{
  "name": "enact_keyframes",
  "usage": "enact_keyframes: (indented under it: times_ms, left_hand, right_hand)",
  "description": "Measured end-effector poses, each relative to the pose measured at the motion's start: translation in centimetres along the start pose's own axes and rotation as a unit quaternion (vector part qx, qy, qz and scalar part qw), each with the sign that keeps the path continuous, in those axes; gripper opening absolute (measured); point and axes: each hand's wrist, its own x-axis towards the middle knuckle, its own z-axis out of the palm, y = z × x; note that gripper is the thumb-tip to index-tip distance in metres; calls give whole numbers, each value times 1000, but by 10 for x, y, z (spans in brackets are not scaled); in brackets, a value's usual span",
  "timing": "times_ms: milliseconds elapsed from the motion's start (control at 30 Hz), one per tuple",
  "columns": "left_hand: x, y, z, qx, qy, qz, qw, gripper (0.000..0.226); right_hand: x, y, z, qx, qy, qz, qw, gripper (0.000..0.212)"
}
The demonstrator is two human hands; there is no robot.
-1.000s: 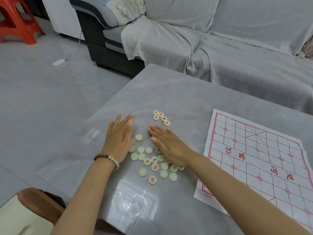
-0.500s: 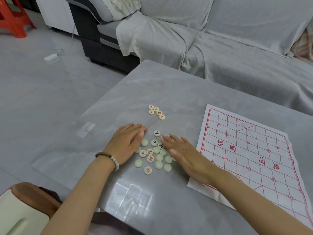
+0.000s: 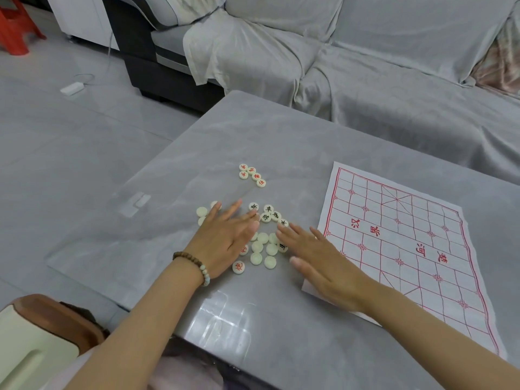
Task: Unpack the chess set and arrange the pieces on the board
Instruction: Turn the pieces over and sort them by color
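Note:
Several cream disc chess pieces (image 3: 264,249) lie loose on the grey table between my hands, some face up with red or black characters, some blank side up. My left hand (image 3: 225,237) lies flat over the left part of the pile with fingers straight. On the right side of the pile my right hand (image 3: 318,257) lies flat, fingers straight, its heel on the board's edge. A small cluster of red-marked pieces (image 3: 251,175) sits apart, farther back. The paper board (image 3: 408,240) with red grid lines lies to the right, with no pieces on it.
The grey marble-look table (image 3: 281,142) has its left edge close to the pile. A sofa under a grey cover (image 3: 365,68) stands behind it. A cream and brown object (image 3: 36,342) sits at the lower left, and a red stool (image 3: 14,26) at the far left.
Both hands slid over the pile, spreading pieces. My left hand moved right across them, uncovering blank discs at its left. Several black-marked pieces now show ahead of my fingers.

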Motion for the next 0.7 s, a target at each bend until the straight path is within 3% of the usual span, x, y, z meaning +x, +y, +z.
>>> enact_keyframes:
  times_ms: [133,367,500,700]
  left_hand:
    - [-3,-5,3,14,17,7,1000,80]
    - [-22,-22,-10,-24,53,-34,998,68]
    - [-26,-5,-9,-30,48,0,998,63]
    - [-20,9,0,21,-15,35,999,74]
  right_hand:
    - [-10,6,11,-88,-44,16,995,60]
    - [16,21,8,-61,26,52,996,82]
    - [20,3,10,-11,111,11,994,61]
    - [17,-3,25,-15,128,2,992,40]
